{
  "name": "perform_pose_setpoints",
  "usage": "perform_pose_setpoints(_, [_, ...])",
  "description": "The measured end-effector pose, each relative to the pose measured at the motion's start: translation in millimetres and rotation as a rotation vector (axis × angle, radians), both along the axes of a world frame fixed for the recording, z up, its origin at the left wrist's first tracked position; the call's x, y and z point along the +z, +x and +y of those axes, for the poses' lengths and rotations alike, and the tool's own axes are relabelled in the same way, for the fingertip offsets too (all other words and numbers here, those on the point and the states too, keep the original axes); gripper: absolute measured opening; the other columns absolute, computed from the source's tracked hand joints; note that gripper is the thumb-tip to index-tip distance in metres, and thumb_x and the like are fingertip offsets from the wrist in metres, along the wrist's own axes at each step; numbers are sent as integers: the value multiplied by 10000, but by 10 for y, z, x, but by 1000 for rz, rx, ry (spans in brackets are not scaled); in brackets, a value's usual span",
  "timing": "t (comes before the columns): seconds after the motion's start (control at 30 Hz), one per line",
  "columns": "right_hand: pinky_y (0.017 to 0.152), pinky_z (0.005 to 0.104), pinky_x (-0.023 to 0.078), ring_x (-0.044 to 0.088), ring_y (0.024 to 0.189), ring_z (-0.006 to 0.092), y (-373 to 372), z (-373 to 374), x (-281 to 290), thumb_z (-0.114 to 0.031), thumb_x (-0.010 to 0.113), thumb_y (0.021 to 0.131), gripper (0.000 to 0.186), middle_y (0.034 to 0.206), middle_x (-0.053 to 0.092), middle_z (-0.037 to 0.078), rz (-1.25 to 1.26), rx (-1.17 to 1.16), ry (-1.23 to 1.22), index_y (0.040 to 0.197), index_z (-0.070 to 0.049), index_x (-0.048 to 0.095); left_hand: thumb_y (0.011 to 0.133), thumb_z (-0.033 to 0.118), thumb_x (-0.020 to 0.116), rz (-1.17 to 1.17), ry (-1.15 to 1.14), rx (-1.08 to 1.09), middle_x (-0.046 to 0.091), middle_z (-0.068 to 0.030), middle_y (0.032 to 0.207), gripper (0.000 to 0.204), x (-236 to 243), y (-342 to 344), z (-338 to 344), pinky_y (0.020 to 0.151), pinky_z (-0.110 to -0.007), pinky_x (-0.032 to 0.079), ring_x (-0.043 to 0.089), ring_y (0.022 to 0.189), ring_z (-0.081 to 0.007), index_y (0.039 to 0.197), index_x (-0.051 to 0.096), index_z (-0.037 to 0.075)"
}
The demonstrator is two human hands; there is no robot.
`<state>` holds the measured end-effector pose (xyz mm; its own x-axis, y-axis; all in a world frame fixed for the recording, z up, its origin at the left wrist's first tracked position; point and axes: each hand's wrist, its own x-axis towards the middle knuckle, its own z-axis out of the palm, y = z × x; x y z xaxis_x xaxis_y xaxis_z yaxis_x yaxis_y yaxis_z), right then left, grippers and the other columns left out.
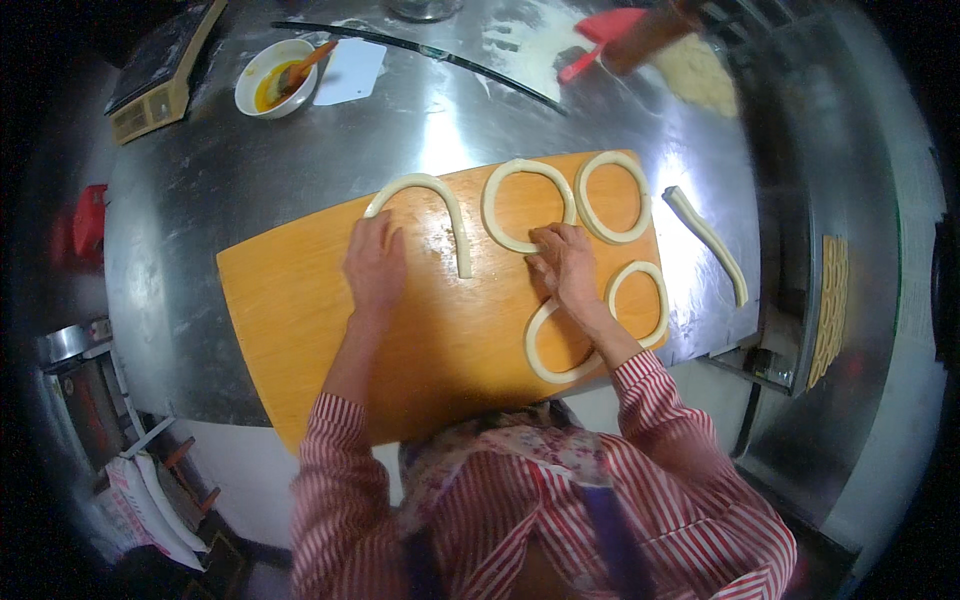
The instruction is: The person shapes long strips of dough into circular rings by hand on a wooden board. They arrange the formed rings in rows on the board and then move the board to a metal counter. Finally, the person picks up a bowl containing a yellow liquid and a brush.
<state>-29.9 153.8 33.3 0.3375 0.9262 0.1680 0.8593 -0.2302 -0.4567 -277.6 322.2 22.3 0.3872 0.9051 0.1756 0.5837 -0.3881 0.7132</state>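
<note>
On a wooden board (275, 300), my left hand (375, 260) pinches the left end of a curved dough strip (452, 215), whose other end points toward me. My right hand (562, 262) has its curled fingers on the lower right of a pale dough ring (489, 200); exactly what they grip is partly hidden. A second ring (640, 200) lies at the board's upper right, a third (658, 290) below it, and another (533, 345) beneath my right wrist, partly covered by it. Right of the board, a loose dough strip (705, 230) lies on the steel table (170, 210).
At the back stand a white bowl with yellow liquid (268, 95), a white card (350, 70), a long dark rod (420, 50), a red scraper (580, 65) beside a cylinder, flour and dough (700, 80). A scale (150, 90) sits back left; a tray of rings (830, 300) stands at right.
</note>
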Motion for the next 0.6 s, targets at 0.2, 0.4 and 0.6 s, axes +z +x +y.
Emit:
perform_pose_setpoints(0.2, [859, 418, 512, 604, 1004, 327, 387, -152, -85, -37, 731, 777, 308, 1109, 654, 107, 57, 110, -6, 1083, -37, 694, 803, 79, 739, 41, 193, -651, 653, -71, 1096, 292, -11, 860, -47, 969, -409, 427, 562, 1125, -245, 1093, 709, 81])
perform_pose_setpoints(0.4, [852, 415, 538, 630, 1017, 333, 464, -185, -192, -37, 728, 803, 253, 1113, 648, 121, 127, 140, 65, 1051, -27, 675, 740, 133, 784, 281, 75, -849, 642, -36, 1151, 330, -174, 1115, 63, 1023, -424, 400, 540, 1182, -247, 1067, 741, 126])
perform_pose_setpoints(0.6, [804, 390, 553, 648, 1000, 320, 377, -226, -260, -50, 730, 841, 232, 1137, 636, 113, 202, 24, 133, 1061, -26, 662, 739, 107, 774, 234, 182, -840, 620, -56, 1165, 400, -82, 1159, -88, 1037, -435, 409, 534, 1183, -259, 1133, 704, 124])
